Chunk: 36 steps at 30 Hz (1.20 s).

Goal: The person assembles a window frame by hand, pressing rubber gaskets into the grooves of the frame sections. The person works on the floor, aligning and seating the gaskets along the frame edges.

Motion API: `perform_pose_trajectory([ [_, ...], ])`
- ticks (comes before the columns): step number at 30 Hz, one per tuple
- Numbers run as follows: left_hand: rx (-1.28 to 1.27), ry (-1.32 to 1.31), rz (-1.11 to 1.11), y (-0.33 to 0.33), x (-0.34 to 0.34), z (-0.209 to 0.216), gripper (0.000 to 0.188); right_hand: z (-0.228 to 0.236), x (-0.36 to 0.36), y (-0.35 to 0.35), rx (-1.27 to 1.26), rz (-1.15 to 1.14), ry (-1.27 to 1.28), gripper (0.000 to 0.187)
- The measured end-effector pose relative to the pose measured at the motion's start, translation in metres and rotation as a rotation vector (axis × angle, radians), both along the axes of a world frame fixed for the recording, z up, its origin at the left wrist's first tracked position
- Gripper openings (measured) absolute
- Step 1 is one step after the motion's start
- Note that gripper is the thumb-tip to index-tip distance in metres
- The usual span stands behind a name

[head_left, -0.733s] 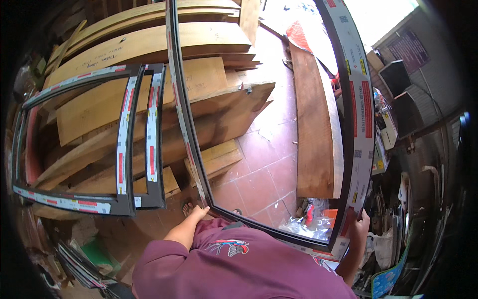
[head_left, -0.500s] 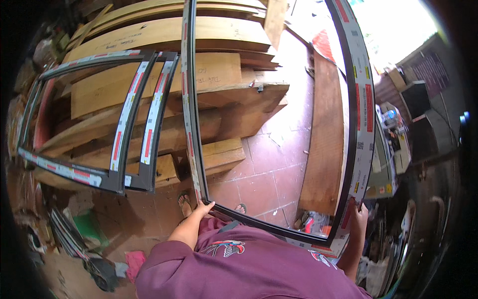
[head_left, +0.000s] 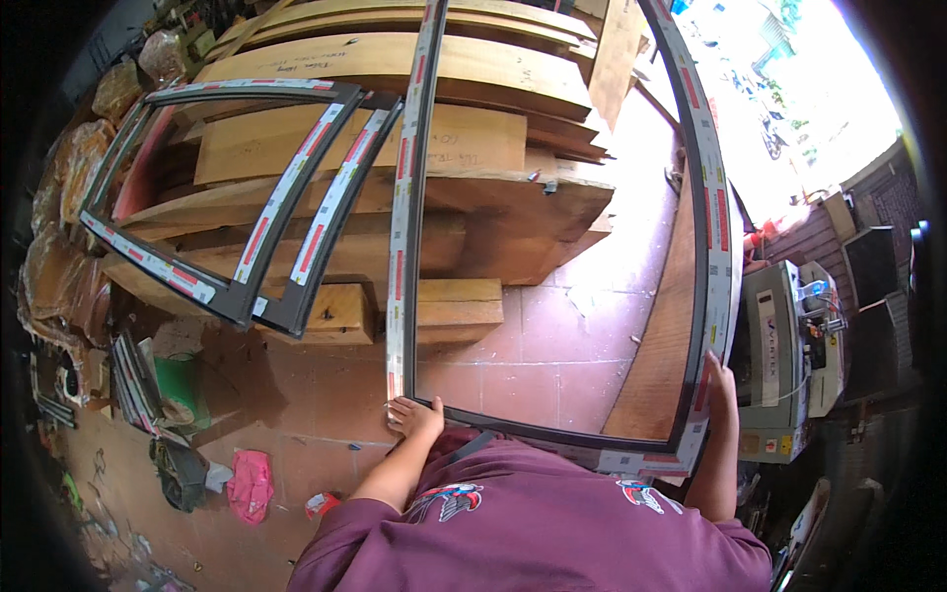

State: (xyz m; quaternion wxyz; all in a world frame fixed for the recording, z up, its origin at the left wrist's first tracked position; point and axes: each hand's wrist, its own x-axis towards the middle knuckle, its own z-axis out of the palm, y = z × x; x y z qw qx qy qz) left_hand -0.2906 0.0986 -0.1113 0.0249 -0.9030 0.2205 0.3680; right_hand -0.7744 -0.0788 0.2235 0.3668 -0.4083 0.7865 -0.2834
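Observation:
I hold a large dark metal frame [head_left: 404, 217] wrapped in white and red protective tape, upright in front of my chest. My left hand [head_left: 414, 416] grips its lower left corner. My right hand [head_left: 718, 380] clasps the right-hand bar [head_left: 712, 227] near the lower right corner. The frame's top runs out of view at the upper edge. Through it I see the red tiled floor [head_left: 552, 355] and stacked timber.
Two smaller taped frames [head_left: 247, 237] lean on a stack of thick wooden planks [head_left: 395, 128] at left. A long plank [head_left: 671, 326] lies on the floor at right. A grey machine [head_left: 789, 345] stands far right. Bags, rags and clutter [head_left: 197, 464] cover the lower left floor.
The view has shifted left and down. The held frame now sits further right and more upright. Both hands keep their grip on it.

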Motion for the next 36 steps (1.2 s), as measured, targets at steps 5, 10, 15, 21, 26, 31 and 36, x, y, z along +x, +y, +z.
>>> perform_pose_trajectory([
  [5, -0.01, -0.007, 0.021, 0.006, -0.01, 0.018, 0.118, -0.042, -0.037, -0.046, 0.117, 0.051, 0.014, 0.067],
  [10, -0.094, -0.071, 0.073, 0.014, -0.017, 0.051, 0.121, -0.094, -0.064, -0.086, 0.221, -0.033, 0.012, 0.077],
  [15, -0.166, -0.216, 0.017, 0.007, -0.039, 0.082, 0.115, -0.192, -0.113, -0.134, 0.187, 0.026, -0.139, 0.074],
  [21, -0.174, -0.374, 0.01, 0.004, -0.062, 0.121, 0.111, -0.288, -0.129, -0.172, 0.435, 0.023, -0.357, 0.079],
  [26, -0.096, -0.448, -0.015, -0.002, -0.077, 0.105, 0.104, -0.311, -0.148, -0.199, 0.448, 0.056, -0.312, 0.078],
  [31, -0.183, -0.501, -0.014, -0.017, -0.076, 0.111, 0.102, -0.313, -0.122, -0.232, 0.399, 0.119, -0.215, 0.085],
  [36, -0.318, -0.458, -0.023, -0.062, -0.064, 0.106, 0.1, -0.339, -0.149, -0.278, 0.238, 0.104, -0.075, 0.077],
])
